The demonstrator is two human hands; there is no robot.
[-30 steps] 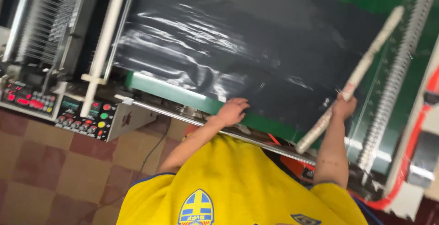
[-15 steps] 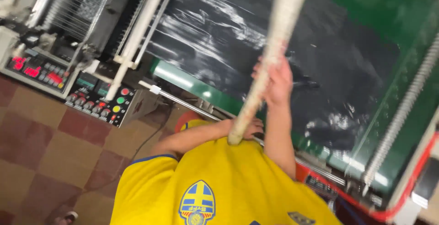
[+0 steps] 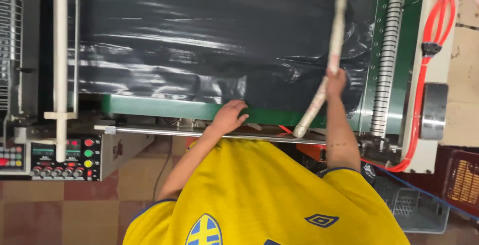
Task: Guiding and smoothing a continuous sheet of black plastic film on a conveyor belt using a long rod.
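gripping a long pale rod [image 3: 333, 50] near its lower end, the right hand [image 3: 335, 81] holds it steeply upright; the left hand [image 3: 228, 117] rests loosely curled on the green bar [image 3: 159, 107].

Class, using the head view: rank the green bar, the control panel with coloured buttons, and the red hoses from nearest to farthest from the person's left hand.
From the left hand:
1. Green bar: under the fingers, along the machine's front edge.
2. Control panel with coloured buttons: to the picture's left, below the white roller.
3. Red hoses: far right, beyond the right hand gripping the long pale tube.

A green machine bed [image 3: 159, 108] carries glossy black plastic sheeting [image 3: 199, 50] spread flat across it.
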